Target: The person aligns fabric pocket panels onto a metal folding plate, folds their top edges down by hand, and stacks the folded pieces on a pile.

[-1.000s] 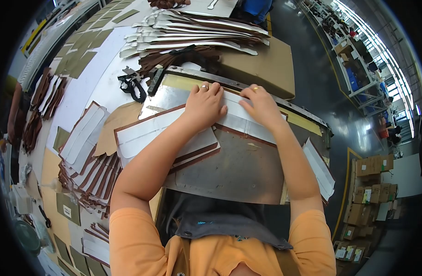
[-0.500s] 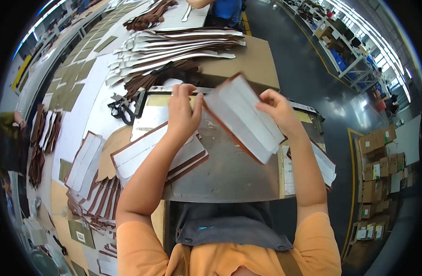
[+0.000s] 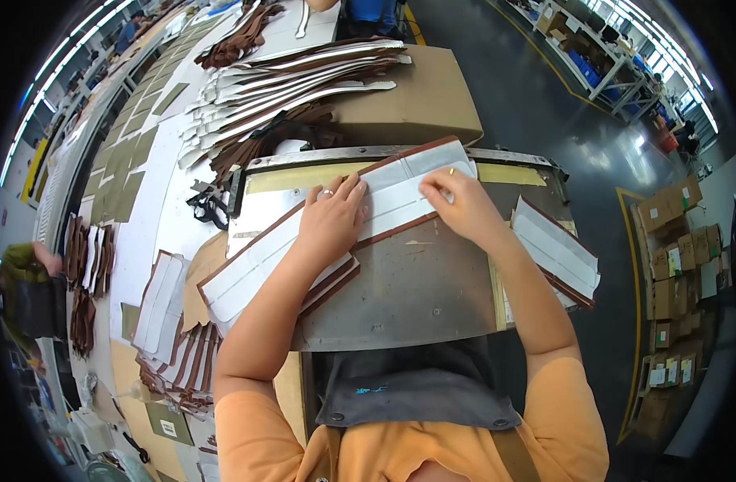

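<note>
A brown-edged panel (image 3: 409,180) with white backing, which looks like leather, lies slantwise across the metal work surface (image 3: 400,289). My left hand (image 3: 333,210) rests flat on it, fingers stretched out, a ring on one finger. My right hand (image 3: 456,201) is curled over the panel's upper right part, its fingertips pinched together at the white face. Whether anything is between those fingers is hidden. Under my left forearm, similar white-backed panels (image 3: 251,269) lie stacked at the left. Another small stack of such panels (image 3: 554,245) lies beyond my right forearm.
Brown and white strips (image 3: 295,84) are piled beside and over a cardboard box (image 3: 416,96) at the back. Black scissor-like handles (image 3: 209,207) lie left of the metal surface. More panels (image 3: 161,301) fan out at left. Cardboard boxes (image 3: 673,265) stand at far right.
The panel my right hand held up and tilted now lies flat on the surface. My left hand has come down flat onto it, and my right hand has moved slightly left.
</note>
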Demonstrator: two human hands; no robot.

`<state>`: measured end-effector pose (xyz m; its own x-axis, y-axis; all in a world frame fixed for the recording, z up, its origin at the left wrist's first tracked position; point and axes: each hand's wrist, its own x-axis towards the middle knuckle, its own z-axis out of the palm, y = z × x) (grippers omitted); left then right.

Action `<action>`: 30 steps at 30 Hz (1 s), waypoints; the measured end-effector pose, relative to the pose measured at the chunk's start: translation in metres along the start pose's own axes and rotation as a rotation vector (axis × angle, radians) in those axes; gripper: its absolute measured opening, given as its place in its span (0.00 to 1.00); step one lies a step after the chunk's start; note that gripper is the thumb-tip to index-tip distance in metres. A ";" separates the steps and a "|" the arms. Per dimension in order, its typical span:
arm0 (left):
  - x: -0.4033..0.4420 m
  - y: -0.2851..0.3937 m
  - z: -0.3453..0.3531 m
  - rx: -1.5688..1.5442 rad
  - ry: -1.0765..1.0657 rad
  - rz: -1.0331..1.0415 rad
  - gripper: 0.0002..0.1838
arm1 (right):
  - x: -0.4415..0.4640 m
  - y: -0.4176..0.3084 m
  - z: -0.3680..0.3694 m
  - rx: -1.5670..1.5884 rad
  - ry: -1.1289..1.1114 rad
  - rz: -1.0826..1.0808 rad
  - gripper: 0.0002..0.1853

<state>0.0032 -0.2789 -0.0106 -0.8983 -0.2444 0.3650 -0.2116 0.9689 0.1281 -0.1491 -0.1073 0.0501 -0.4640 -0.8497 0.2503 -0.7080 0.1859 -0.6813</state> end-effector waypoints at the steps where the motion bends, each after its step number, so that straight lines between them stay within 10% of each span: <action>1: 0.000 -0.001 0.000 0.021 0.009 0.010 0.19 | 0.002 0.012 0.003 -0.127 0.024 -0.068 0.11; 7: 0.009 0.009 -0.009 0.114 -0.101 -0.019 0.19 | -0.013 0.029 0.012 -0.538 -0.078 -0.057 0.16; 30: 0.018 0.009 0.002 0.007 -0.078 -0.012 0.23 | -0.011 0.067 -0.010 -0.545 -0.061 -0.132 0.18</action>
<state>-0.0151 -0.2742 -0.0045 -0.9230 -0.2523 0.2905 -0.2245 0.9663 0.1258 -0.1962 -0.0803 0.0084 -0.3331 -0.9068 0.2583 -0.9380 0.2907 -0.1889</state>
